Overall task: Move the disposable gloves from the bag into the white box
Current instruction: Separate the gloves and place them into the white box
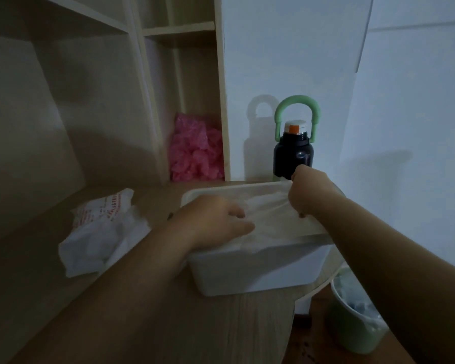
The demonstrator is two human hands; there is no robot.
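The white box [260, 269] stands on the wooden desk near its right edge. Thin translucent disposable gloves [268, 219] lie spread inside it, reaching up to the rim. My left hand [216, 219] lies flat over the box's left part, fingers resting on the gloves. My right hand [310, 193] is at the box's far right corner, its fingers curled and pinching the edge of the glove film. The white plastic bag [103, 232] with red print lies crumpled on the desk left of the box.
A dark bottle [293, 151] with a green loop handle stands just behind the box by the wall. Pink plastic items [195, 151] fill a narrow shelf compartment. A green bin [352, 319] sits on the floor below the desk's right edge.
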